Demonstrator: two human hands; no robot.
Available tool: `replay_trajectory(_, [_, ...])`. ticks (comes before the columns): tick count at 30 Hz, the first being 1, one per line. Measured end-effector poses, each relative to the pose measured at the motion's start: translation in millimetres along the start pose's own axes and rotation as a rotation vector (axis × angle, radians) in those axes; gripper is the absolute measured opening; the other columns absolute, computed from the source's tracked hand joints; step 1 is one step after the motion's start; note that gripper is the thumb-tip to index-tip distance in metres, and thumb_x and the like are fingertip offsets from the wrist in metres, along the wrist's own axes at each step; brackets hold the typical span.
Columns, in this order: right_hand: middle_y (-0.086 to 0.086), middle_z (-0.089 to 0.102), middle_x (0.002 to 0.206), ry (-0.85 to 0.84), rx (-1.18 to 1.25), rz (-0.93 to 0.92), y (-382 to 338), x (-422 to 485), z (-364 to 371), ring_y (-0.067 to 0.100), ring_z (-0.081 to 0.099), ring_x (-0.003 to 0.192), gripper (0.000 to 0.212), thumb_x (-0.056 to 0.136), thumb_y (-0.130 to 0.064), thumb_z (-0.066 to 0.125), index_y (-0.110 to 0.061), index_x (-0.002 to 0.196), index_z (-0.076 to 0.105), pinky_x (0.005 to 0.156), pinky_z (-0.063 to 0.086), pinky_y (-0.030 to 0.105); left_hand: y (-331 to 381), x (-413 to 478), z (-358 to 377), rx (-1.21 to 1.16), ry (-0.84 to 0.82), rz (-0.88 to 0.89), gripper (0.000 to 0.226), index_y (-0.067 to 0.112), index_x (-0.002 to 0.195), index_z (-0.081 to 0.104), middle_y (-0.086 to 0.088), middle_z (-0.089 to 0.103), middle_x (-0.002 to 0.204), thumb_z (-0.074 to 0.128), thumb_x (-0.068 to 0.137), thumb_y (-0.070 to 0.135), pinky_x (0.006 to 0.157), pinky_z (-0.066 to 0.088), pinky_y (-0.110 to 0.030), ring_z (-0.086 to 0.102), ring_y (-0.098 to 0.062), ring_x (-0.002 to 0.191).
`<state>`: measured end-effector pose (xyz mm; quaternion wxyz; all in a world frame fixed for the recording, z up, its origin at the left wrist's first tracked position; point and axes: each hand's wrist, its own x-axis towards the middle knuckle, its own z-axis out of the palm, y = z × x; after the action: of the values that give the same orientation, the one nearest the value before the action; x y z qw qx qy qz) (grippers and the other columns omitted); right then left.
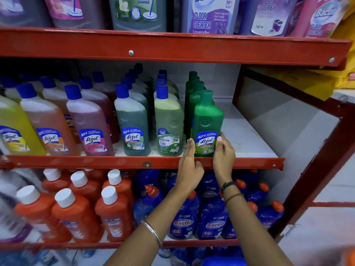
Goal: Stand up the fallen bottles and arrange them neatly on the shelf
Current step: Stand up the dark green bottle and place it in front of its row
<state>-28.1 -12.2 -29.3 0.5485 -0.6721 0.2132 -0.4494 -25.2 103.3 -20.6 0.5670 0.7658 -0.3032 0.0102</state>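
Red shelf (115, 162): upright green bottle (208, 120), left hand (189, 162) flat alongside, right hand (223, 156) gripping

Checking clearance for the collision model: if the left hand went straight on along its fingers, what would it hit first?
It points into the narrow gap between the Bactin floor cleaner bottle and the green Lizol bottle. The left hand would probably brush that Lizol bottle's side first. Depth is unclear.
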Motion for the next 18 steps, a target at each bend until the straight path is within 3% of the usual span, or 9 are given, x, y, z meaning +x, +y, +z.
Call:
replay_trajectory(2, [0.011, 0.050, 0.132, 0.186, 0.012, -0.144, -13.6, -24.8, 3.2, 0.017, 0.049, 0.121, 0.040, 0.096, -0.023, 0.040, -0.004, 0.130, 0.050, 0.096, 0.039, 0.011, -5.9, -6.8, -6.5, -0.035, 0.151, 0.090, 0.062, 0.014, 0.143, 0.028, 0.000, 0.025, 0.155, 0.039, 0.085, -0.004, 0.113, 0.014, -0.010, 0.019, -0.005, 0.142])
replay_trajectory(3, [0.009, 0.050, 0.129, 0.188, 0.029, -0.237, -18.8, -36.9, 6.6, 0.014, 0.049, 0.121, 0.040, 0.095, -0.023, 0.039, -0.004, 0.128, 0.051, 0.097, 0.037, 0.010, -10.1, -7.8, -12.7, -0.067, 0.256, 0.122, 0.054, 0.015, 0.141, 0.033, 0.001, 0.028, 0.153, 0.039, 0.088, 0.004, 0.112, 0.015, -0.009, 0.021, -0.003, 0.141])
replay_trajectory(6, [0.002, 0.049, 0.139, -0.189, 0.040, -0.301, -28.3, -64.2, 21.7, 0.002, 0.042, 0.129, 0.043, 0.096, -0.026, 0.033, -0.011, 0.134, 0.048, 0.108, 0.032, 0.016, -21.0, 1.7, -37.4, -0.177, 0.408, 0.050, 0.052, 0.021, 0.143, 0.027, 0.003, 0.020, 0.157, 0.030, 0.094, 0.036, 0.117, 0.014, -0.023, 0.016, -0.005, 0.143])
replay_trajectory(8, [0.001, 0.037, 0.152, -0.430, 0.009, -0.152, -32.6, -66.0, 34.5, 0.004, 0.031, 0.139, 0.051, 0.095, -0.032, 0.029, -0.016, 0.142, 0.036, 0.115, 0.024, 0.022, -25.1, 14.9, -52.4, -0.215, 0.339, -0.027, 0.058, 0.022, 0.146, 0.016, 0.002, 0.011, 0.159, 0.021, 0.093, 0.044, 0.118, 0.008, -0.027, 0.008, -0.006, 0.144])
replay_trajectory(10, [0.003, 0.023, 0.158, -0.516, -0.075, -0.043, -35.7, -57.2, 45.8, 0.007, 0.021, 0.144, 0.058, 0.092, -0.032, 0.024, -0.012, 0.147, 0.023, 0.116, 0.015, 0.019, -28.5, 26.6, -61.8, -0.204, 0.243, -0.064, 0.061, 0.021, 0.147, 0.010, 0.001, 0.008, 0.159, 0.014, 0.093, 0.047, 0.116, 0.005, -0.024, 0.006, -0.002, 0.141])
replay_trajectory(14, [0.009, 0.014, 0.159, -0.539, -0.237, 0.006, -39.5, -42.4, 59.9, 0.015, 0.019, 0.145, 0.052, 0.099, -0.017, 0.024, -0.006, 0.148, 0.012, 0.110, 0.013, 0.015, -31.5, 33.8, -71.7, -0.133, 0.128, -0.107, 0.070, 0.027, 0.147, 0.000, 0.009, 0.004, 0.156, 0.002, 0.087, 0.062, 0.115, 0.004, -0.025, 0.005, -0.006, 0.143])
replay_trajectory(16, [0.010, 0.018, 0.158, -0.504, -0.255, -0.001, -40.4, -41.6, 61.6, 0.017, 0.023, 0.144, 0.051, 0.098, -0.015, 0.025, -0.005, 0.147, 0.015, 0.106, 0.015, 0.012, -30.2, 31.9, -73.9, -0.091, 0.099, -0.117, 0.061, 0.028, 0.147, -0.002, 0.002, 0.006, 0.159, 0.004, 0.091, 0.053, 0.112, 0.006, -0.025, 0.008, -0.013, 0.146])
replay_trajectory(18, [0.011, 0.021, 0.157, -0.472, -0.255, -0.009, -39.9, -44.5, 63.2, 0.019, 0.026, 0.143, 0.049, 0.098, -0.013, 0.024, -0.004, 0.146, 0.018, 0.107, 0.018, 0.013, -29.0, 28.7, -75.7, -0.079, 0.088, -0.131, 0.066, 0.030, 0.147, -0.003, -0.003, 0.010, 0.159, 0.002, 0.088, 0.059, 0.109, 0.010, -0.025, 0.012, -0.017, 0.145])
